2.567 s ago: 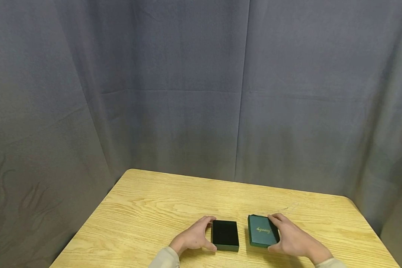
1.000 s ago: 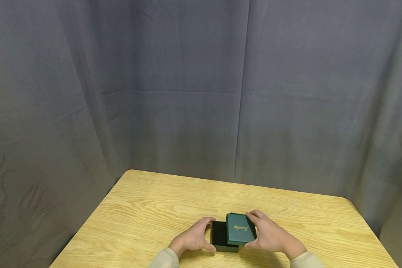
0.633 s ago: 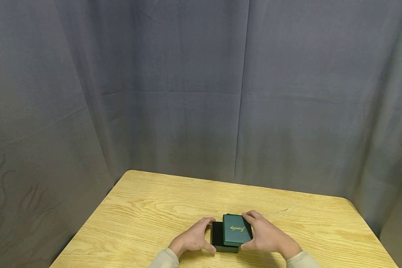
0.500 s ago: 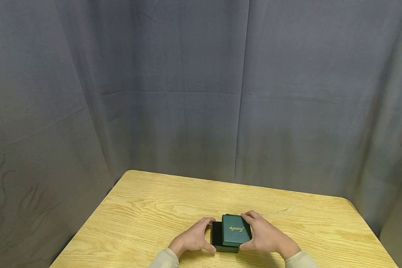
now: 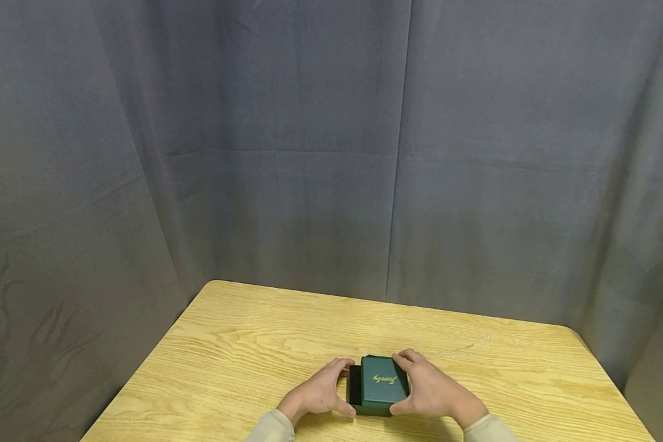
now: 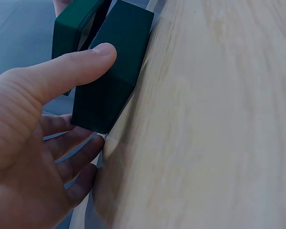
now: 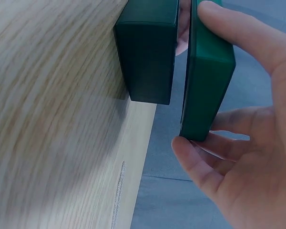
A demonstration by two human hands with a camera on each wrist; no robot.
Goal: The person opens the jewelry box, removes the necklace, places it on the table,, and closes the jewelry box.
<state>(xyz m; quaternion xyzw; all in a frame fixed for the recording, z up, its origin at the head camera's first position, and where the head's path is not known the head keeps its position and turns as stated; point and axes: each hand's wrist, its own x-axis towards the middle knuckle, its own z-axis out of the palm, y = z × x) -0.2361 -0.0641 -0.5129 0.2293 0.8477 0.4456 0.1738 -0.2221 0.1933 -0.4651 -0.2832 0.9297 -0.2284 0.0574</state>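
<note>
A dark green jewelry box base with a black interior stands on the table in the head view. My left hand grips its left side, and the left wrist view puts the thumb along one wall of the base. With thumb and fingers at opposite sides, my right hand holds the green lid, marked with gold "Jewelry" lettering. The lid overlaps most of the base, shifted right, leaving a black strip showing at left. In the right wrist view a narrow gap separates the lid from the base.
A thin pale chain lies on the wooden table behind and right of my right hand; the right wrist view shows the chain too. Grey curtains hang behind the table and along its sides.
My right hand has carried the lid leftward from beside the base to over it, shifting slightly further left and lower in the last half second. My left hand and the base stay nearly still.
</note>
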